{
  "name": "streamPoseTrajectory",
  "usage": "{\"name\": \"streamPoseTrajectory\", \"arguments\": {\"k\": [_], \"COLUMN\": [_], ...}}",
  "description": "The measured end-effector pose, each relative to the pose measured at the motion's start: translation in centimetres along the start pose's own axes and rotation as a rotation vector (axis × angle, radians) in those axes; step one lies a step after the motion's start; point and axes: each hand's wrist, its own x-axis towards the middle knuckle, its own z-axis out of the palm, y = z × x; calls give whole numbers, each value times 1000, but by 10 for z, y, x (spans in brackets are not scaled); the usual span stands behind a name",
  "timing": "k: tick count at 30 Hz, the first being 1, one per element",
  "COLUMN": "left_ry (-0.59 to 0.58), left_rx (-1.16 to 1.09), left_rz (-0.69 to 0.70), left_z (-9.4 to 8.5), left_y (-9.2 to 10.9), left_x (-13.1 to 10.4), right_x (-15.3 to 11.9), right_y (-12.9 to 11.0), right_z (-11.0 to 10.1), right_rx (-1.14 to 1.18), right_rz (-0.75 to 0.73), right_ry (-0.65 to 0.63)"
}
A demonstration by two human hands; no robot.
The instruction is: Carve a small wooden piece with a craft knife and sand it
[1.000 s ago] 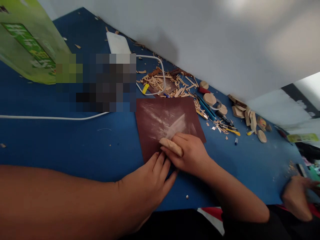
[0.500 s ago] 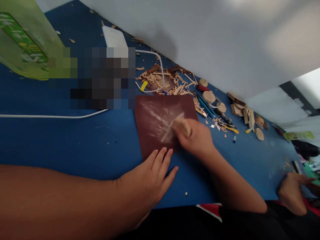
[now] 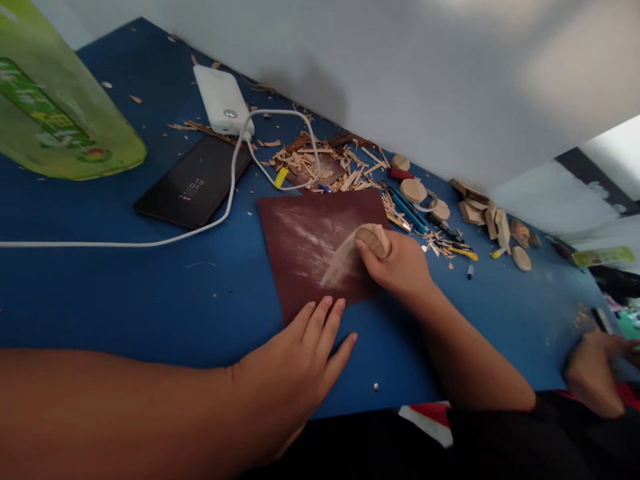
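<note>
A dark red-brown sheet of sandpaper [image 3: 295, 247] lies flat on the blue table, streaked with pale wood dust. My right hand [image 3: 405, 263] is closed around a round wooden disc [image 3: 373, 239] and rests at the sheet's right part. Its far face and lower edge are partly hidden by the fingers. My left hand [image 3: 300, 357] lies flat, fingertips on the near edge of the sandpaper and fingers spread a little. The thickest dust patch [image 3: 340, 263] runs just left of the disc.
Behind the sheet are a heap of wood shavings [image 3: 355, 177], blue pens [image 3: 407, 210] and wooden pieces [image 3: 493, 220]. To the left lie a phone [image 3: 195, 183], a white power bank [image 3: 220, 100] with its cable, and a green bottle [image 3: 65, 113]. Another person's arm [image 3: 593, 373] rests at the right.
My right hand with the wooden disc has shifted slightly right and up on the sandpaper, and is less blurred. My left hand stays in place. The view has tilted slightly.
</note>
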Motion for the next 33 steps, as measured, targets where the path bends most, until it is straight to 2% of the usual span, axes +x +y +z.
{"name": "streamPoseTrajectory", "arguments": {"k": [1, 4, 5, 8, 9, 10, 13, 14, 17, 18, 21, 22, 26, 27, 30, 33], "left_ry": [-1, -19, -23, -24, -24, -29, -50, -49, -45, -48, -55, -51, -19, -21, -32, -19], "left_rx": [0, 0, -2, -3, 0, 3, 8, 5, -4, -4, -3, -5, -5, -4, -6, -3], "left_rz": [4, 13, 15, 12, 11, 8, -7, -14, -27, -27, -11, -9, -8, -8, -17, -25], "left_z": [-1, -3, -3, -4, -4, -5, -6, -7, -8, -9, -8, -8, -4, -4, -4, -6], "left_y": [-1, -2, -2, -2, -2, -1, 1, 1, 1, 1, 0, 0, 0, 1, 1, 1], "left_x": [0, 1, 1, 1, 1, 1, 1, 1, 1, 1, 1, 1, 1, 1, 1, 1], "right_x": [-1, -4, -4, -2, -1, -2, -4, -4, -1, 0, -1, -1, 0, 0, -3, -2], "right_y": [0, -2, -2, 2, 2, 2, 0, 1, 3, 3, 2, 2, 4, 3, 1, 2], "right_z": [0, 0, 0, 0, 0, -1, -2, -3, -3, -3, -4, -4, -7, -8, -9, -10], "right_rx": [-9, 49, 66, 40, 34, 40, 105, 106, 44, 37, 86, 93, -9, -21, 13, -32], "right_rz": [-28, -245, -248, -40, -12, -40, -240, -225, -2, 8, -165, -173, 57, 16, -178, 17], "right_ry": [-2, -116, -127, -15, 9, 1, -141, -155, -29, -12, -113, -136, -13, -19, -151, -71]}}
